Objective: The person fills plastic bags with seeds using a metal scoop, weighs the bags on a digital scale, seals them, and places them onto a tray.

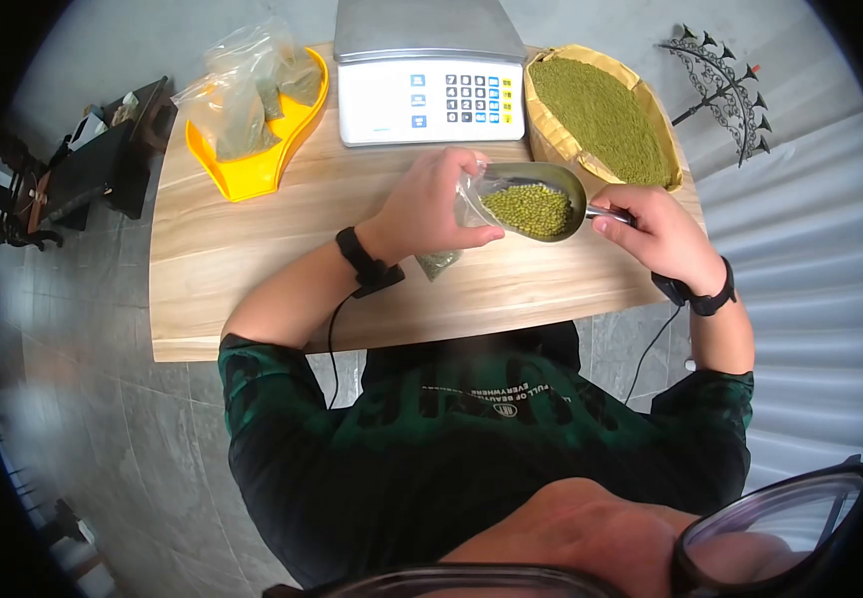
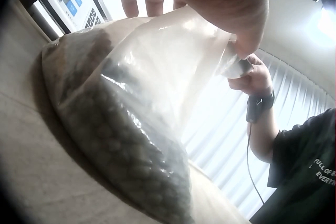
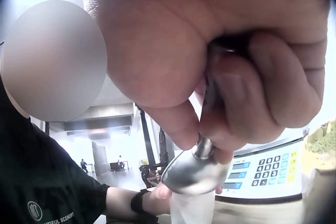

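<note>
My right hand [image 1: 659, 231] curls round the handle of a metal scoop [image 1: 576, 184] loaded with green mung beans [image 1: 531, 209]. The scoop's front end reaches into the mouth of a clear plastic bag [image 1: 469, 204], which my left hand [image 1: 431, 204] grips near its top edge, thumb toward me. In the left wrist view the lower part of the bag [image 2: 131, 145] bulges with beans and rests on the table. Seen from the right wrist, the fingers wrap the handle tightly and the scoop's metal back [image 3: 191, 174] sits over the bag's whitish film [image 3: 193, 208].
A digital scale [image 1: 431, 100] stands at the table's back. Right of it is a paper sack [image 1: 551, 130] full of green beans. At left, a yellow tray [image 1: 252, 187] holds several filled plastic bags [image 1: 252, 100]. The wooden table's front edge [image 1: 351, 349] runs close to my body.
</note>
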`<move>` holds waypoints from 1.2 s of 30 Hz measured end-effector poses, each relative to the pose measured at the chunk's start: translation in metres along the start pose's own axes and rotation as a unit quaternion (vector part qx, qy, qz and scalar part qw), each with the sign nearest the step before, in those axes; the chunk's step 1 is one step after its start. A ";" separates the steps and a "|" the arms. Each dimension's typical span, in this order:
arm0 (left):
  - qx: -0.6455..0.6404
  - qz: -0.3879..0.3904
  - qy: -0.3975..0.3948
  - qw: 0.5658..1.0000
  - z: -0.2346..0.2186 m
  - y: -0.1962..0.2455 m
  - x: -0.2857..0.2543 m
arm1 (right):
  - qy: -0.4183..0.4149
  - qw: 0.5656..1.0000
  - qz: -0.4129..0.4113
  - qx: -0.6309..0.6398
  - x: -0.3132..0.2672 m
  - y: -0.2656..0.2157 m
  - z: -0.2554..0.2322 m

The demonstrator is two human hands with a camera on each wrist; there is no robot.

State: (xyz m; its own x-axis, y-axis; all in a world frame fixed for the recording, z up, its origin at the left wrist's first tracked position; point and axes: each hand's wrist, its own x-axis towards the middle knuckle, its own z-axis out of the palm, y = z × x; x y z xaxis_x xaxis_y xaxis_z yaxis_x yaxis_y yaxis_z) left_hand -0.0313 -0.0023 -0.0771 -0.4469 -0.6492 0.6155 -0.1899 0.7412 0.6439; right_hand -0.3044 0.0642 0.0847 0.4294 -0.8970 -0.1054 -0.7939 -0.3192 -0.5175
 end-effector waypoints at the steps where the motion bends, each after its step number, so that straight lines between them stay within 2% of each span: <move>1: -0.004 0.003 0.002 1.000 0.000 0.000 0.000 | -0.011 1.000 -0.005 -0.022 0.004 -0.008 -0.004; 8: 0.006 0.011 0.006 1.000 -0.002 0.003 0.000 | -0.041 0.995 -0.011 -0.093 0.012 -0.029 -0.016; 15: -0.005 -0.001 -0.006 1.000 -0.003 0.004 0.001 | -0.033 0.997 -0.017 -0.075 0.008 -0.023 -0.010; 18: 0.030 0.007 -0.014 0.999 -0.005 0.004 0.002 | 0.005 1.000 -0.010 -0.026 -0.003 -0.008 -0.017; 20: -0.007 0.010 0.002 1.000 -0.001 0.001 0.001 | 0.053 0.997 0.048 0.000 -0.014 0.005 -0.032; 22: 0.000 0.007 0.000 1.000 0.000 -0.001 0.001 | 0.072 0.997 0.025 -0.005 -0.017 0.036 -0.047; 24: 0.003 0.008 -0.002 1.000 0.002 -0.001 0.000 | 0.109 0.987 0.099 0.057 -0.018 0.068 -0.057; 25: -0.001 -0.002 -0.006 1.000 0.001 -0.001 0.001 | 0.106 0.982 0.155 0.005 -0.016 0.079 -0.062; 26: -0.004 -0.012 -0.009 1.000 0.001 0.000 0.001 | 0.108 0.982 0.157 0.003 -0.014 0.095 -0.062; 28: -0.007 -0.010 -0.009 1.000 0.001 -0.001 0.001 | 0.107 0.980 0.129 -0.105 -0.009 0.124 -0.057; 29: -0.007 -0.012 -0.007 1.000 0.001 -0.001 0.001 | 0.083 0.979 0.145 -0.118 -0.006 0.130 -0.055; 32: -0.012 -0.018 -0.010 1.000 0.000 0.001 0.001 | 0.058 0.978 0.180 -0.086 0.009 0.137 -0.042; 36: -0.020 -0.010 -0.007 1.000 -0.001 0.000 0.001 | 0.096 0.978 0.171 -0.070 0.040 0.148 -0.020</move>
State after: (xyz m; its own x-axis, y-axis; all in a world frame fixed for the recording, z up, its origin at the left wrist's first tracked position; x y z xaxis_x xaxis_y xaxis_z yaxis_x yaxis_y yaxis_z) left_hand -0.0310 -0.0036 -0.0761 -0.4560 -0.6605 0.5964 -0.1638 0.7210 0.6733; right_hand -0.4129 -0.0252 0.0209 0.0508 -0.9952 -0.0834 -0.9337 -0.0177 -0.3577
